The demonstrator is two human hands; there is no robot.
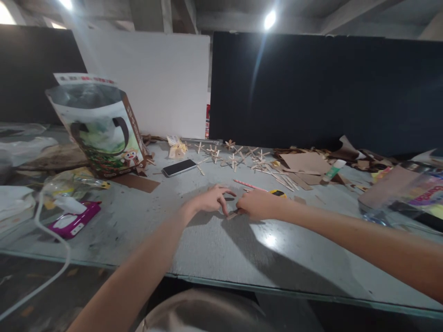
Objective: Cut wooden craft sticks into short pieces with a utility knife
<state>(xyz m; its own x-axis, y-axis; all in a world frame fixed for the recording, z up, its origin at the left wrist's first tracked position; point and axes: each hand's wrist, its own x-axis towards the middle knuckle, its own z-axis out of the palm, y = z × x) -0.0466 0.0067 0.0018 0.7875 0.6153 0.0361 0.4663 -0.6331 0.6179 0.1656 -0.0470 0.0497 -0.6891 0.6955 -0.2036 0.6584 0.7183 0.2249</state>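
My left hand [215,198] hovers low over the table with its fingers apart and curved; one fingertip comes down beside a small light-brown strip [231,215]. Across from it, my right hand [258,204] is closed, its fingertips on the strip's right end. The fingers partly cover the strip, so its full length is hidden. Just beyond the right hand lie a pink-and-white striped pencil [249,185] and a yellow-and-black tape measure [278,193].
Several crossed stick pieces [233,159] are spread behind the hands. A phone [179,168], a large printed bag [100,129] and a purple device [75,220] with a white cable stand left. Cardboard sheets [304,163], a glue stick [334,170] and plastic packaging [420,191] lie right.
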